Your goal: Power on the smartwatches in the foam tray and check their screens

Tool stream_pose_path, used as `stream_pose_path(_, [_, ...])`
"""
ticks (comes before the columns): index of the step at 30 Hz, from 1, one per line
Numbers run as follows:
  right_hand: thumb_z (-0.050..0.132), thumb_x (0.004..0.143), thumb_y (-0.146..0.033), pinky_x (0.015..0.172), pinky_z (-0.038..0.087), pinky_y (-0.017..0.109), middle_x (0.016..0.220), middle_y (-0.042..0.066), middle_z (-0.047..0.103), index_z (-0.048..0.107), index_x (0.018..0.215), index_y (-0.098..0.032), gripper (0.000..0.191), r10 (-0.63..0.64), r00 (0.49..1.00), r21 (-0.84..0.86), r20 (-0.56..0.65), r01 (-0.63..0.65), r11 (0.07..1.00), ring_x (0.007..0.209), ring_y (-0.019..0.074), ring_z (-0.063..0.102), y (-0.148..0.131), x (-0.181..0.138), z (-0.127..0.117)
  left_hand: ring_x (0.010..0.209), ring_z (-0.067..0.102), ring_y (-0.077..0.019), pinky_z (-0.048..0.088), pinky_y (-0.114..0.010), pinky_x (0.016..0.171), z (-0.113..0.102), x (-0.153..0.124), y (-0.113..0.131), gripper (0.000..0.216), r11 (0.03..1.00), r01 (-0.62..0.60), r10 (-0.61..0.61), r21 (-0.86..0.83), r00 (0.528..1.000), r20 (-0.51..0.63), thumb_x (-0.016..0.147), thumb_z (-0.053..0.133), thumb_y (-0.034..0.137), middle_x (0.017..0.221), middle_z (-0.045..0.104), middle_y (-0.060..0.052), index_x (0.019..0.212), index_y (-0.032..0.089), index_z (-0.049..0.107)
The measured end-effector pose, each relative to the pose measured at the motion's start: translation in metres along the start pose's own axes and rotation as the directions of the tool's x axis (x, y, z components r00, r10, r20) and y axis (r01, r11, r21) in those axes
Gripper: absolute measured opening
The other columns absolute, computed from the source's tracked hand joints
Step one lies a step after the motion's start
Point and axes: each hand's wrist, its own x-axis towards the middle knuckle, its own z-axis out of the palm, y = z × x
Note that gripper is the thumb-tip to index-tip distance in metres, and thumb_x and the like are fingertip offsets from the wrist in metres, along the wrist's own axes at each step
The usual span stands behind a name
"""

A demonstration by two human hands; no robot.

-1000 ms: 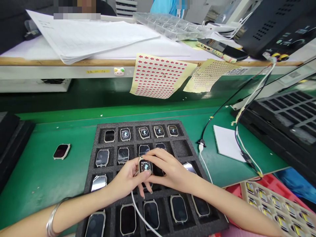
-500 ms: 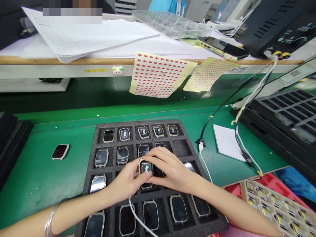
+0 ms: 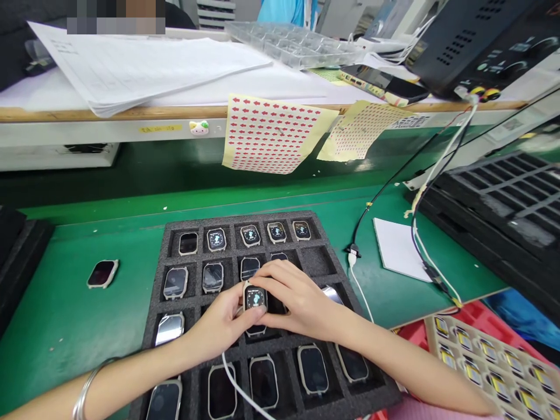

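Both hands' fingers [image 3: 258,315] around watch [image 3: 255,298]

The hands [image 3: 262,309] cover the middle cells of the foam tray [image 3: 321,262], so what lies in those cells cannot be told. The held watch [image 3: 255,297] shows a lit dial, its markings too small to read. The white cable [image 3: 238,388] runs under the left hand [image 3: 223,324]; it probably joins the watch, but the joint is hidden. The near row of watches [image 3: 219,391] is cut off by the lower edge. Print on the far paper stack [image 3: 144,64] is illegible.
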Motion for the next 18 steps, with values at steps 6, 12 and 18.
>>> stream_pose_path(6, [0.063, 0.088, -0.035, 0.083, 0.047, 0.042, 0.105, 0.014, 0.058, 0.056, 0.113, -0.012, 0.035, 0.001, 1.0, -0.018, -0.012, -0.001, 1.0, 0.097, 0.0259, 0.053, -0.0003, -0.0011, 0.0006, 0.098, 0.053, -0.0238, 0.04, -0.036, 0.093, 0.0003, -0.0003, -0.0013, 0.028, 1.0, 0.003, -0.003, 0.019, 1.0, 0.006, 0.087, 0.057, 0.032, 0.1, 0.063, -0.005, 0.111, 0.016, 0.057])
stream_pose_path(12, [0.063, 0.088, -0.035, 0.082, 0.047, 0.043, 0.104, 0.015, 0.057, 0.057, 0.111, -0.01, 0.034, -0.003, 1.0, -0.036, -0.014, 0.003, 0.999, 0.096, 0.0262, 0.052, -0.0008, -0.0016, 0.0015, 0.096, 0.053, -0.0232, 0.04, -0.036, 0.09, 0.0001, -0.0014, -0.0018, 0.026, 0.999, 0.016, -0.016, 0.043, 1.0, 0.013, 0.087, 0.056, 0.032, 0.095, 0.062, -0.004, 0.108, 0.016, 0.057])
stream_pose_path(18, [0.064, 0.087, -0.036, 0.08, 0.048, 0.042, 0.104, 0.015, 0.056, 0.056, 0.112, -0.011, 0.036, 0.007, 1.0, -0.035, -0.024, -0.007, 0.999, 0.096, 0.0258, 0.052, -0.002, -0.0032, 0.0021, 0.098, 0.052, -0.0235, 0.039, -0.034, 0.09, -0.0007, -0.0013, -0.0043, 0.028, 0.998, 0.018, -0.019, 0.053, 1.0, 0.014, 0.087, 0.056, 0.032, 0.095, 0.062, -0.004, 0.111, 0.016, 0.058])
